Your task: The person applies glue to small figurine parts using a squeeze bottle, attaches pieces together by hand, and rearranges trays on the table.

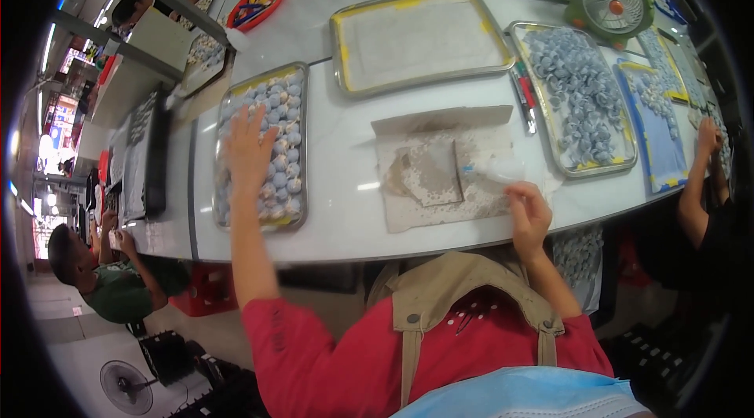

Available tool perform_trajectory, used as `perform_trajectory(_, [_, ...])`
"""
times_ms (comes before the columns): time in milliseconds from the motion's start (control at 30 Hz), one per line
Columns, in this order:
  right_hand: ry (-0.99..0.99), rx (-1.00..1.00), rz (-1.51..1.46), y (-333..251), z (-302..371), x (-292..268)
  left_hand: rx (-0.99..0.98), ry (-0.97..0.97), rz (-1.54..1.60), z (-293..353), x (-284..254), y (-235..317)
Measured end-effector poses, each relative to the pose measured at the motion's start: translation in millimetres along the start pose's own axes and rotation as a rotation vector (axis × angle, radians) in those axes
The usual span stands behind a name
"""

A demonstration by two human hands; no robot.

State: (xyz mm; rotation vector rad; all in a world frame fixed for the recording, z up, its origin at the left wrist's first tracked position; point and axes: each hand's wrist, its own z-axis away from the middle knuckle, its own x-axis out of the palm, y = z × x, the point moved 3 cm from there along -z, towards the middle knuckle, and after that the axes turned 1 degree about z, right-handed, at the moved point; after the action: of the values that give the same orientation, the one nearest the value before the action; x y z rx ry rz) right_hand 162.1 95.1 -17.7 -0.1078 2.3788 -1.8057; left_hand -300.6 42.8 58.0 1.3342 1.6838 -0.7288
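My left hand (250, 147) is spread, fingers apart, over a metal tray (303, 206) of round blue-grey pieces (280, 164) with pale bits among them. The fingers hide some of the pieces, and none shows lifted. At the table's near edge, the curled fingers of my right hand (528, 214) close on the end of a translucent plastic squeeze bottle (503, 169). Its blue tip points left over a stained piece of cardboard (404, 210) dotted with pale spots. How far the fingers wrap around the bottle is hard to make out.
A paper-lined tray (424, 41) sits beyond the cardboard. Pens (524, 92) lie beside a tray heaped with blue-grey cup-like pieces (573, 88). Behind that stands a green fan (615, 5). A red basket (257, 5) is far left. Other people work at both sides.
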Motion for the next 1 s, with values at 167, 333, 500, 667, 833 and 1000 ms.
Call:
perform_trajectory(167, [0.018, 0.002, 0.016, 0, 1, -4, -0.128, -0.143, -0.299, -21, 7, 17])
perform_trajectory(333, [-0.02, 0.013, 0.001, 1, 1, 0, -0.133, -0.062, 0.793, -24, -70, 115])
perform_trajectory(500, [0.002, 0.041, -0.071, -11, -6, 0, 0.64, -0.181, 1.876, -4, -158, 204])
perform_trajectory(667, [0.079, -0.097, -0.029, -31, -57, -23, 0.958, -0.469, 1.967, -24, -191, 226])
perform_trajectory(833, [0.022, -0.203, -0.025, -47, -138, -9, 1.08, -0.366, 2.009, -9, -195, 191])
perform_trajectory(1000, [-0.066, -0.288, 0.25, -25, -237, 13, 0.678, -0.057, 1.633, -22, -121, 173])
